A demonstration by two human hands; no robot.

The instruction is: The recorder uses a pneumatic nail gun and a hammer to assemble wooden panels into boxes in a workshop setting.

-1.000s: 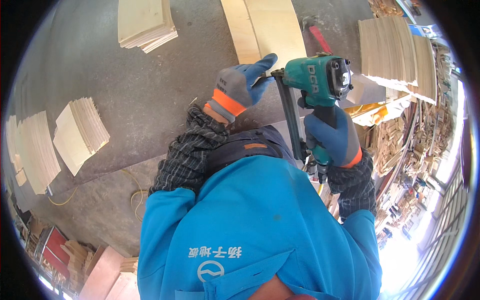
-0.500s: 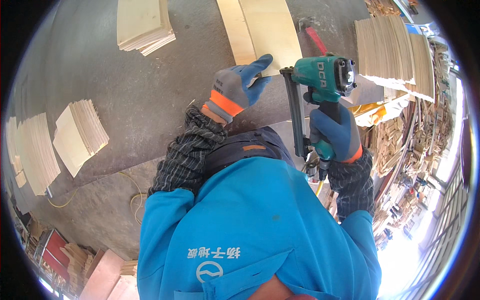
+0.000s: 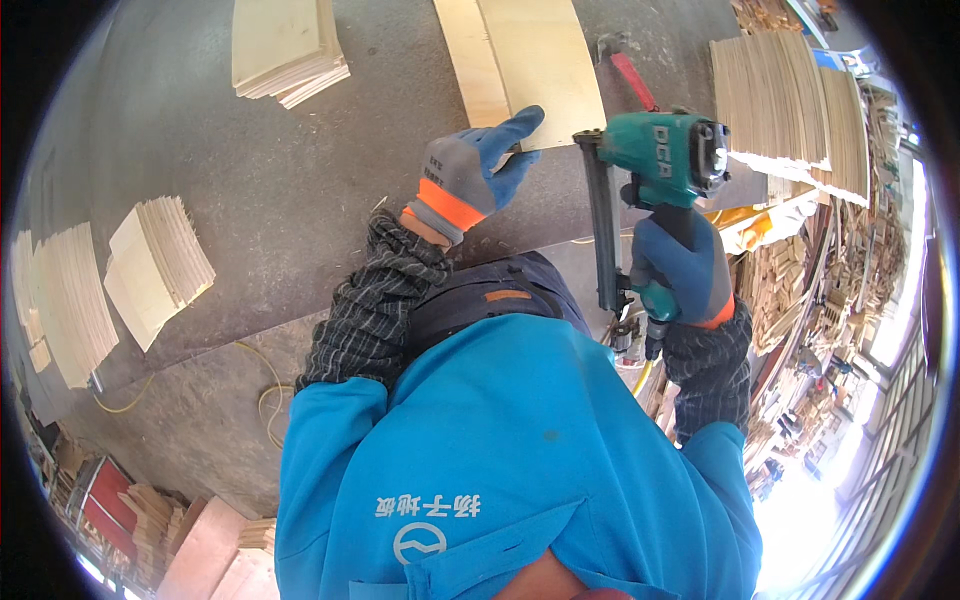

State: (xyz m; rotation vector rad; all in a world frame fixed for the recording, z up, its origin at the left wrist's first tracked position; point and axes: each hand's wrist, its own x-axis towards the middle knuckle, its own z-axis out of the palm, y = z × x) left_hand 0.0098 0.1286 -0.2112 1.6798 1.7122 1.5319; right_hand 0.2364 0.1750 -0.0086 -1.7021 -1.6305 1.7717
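My right hand [image 3: 683,262], in a grey and blue glove, is wrapped round the grip of a teal and black pneumatic staple gun [image 3: 660,158]. The gun's long dark magazine points down toward me, and its nose is just right of a pale wooden board [image 3: 545,70], apart from it. At the board's near left corner is my gloved left hand [image 3: 480,165]. One finger lies over the board and another is bent at its near edge, so the hand grips that corner. A second, narrower wooden strip [image 3: 468,50] lies along the board's left side.
The boards lie on a dark worktable [image 3: 290,180]. Stacked thin boards stand at the far left [image 3: 285,45], near left [image 3: 158,270] and right [image 3: 770,100]. A red strip [image 3: 632,80] lies beyond the gun. A yellow hose [image 3: 270,400] trails below the table edge.
My right hand has moved the staple gun slightly right, away from the board. My left hand stays at the board's corner almost unmoved.
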